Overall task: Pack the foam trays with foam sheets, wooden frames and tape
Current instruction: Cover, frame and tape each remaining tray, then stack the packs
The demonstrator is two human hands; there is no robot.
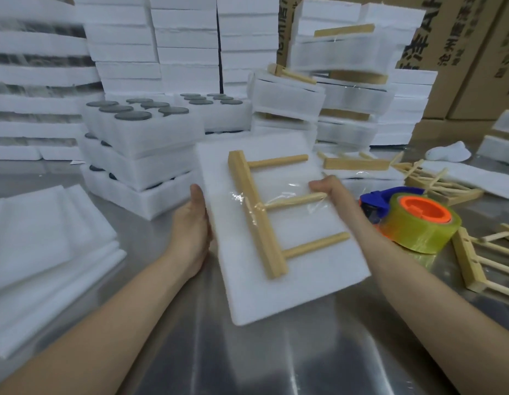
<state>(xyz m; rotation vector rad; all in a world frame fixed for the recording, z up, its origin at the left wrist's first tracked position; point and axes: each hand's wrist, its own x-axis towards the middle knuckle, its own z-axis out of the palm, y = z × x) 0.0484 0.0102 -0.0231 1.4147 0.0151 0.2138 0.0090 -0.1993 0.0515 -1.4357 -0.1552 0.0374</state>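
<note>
At the centre of the frame, the left hand (192, 229) and right hand (330, 188) grip a taped foam tray (276, 286) bearing a wooden frame (261, 212) above the desk (247, 360), seemingly finished, needing stacking at upper right.

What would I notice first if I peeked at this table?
Probably the white foam pack in the middle, held by the left hand and right hand, with a wooden frame taped on top. Next, the bright yellow tape roll with its orange centre, just to the right.
</note>
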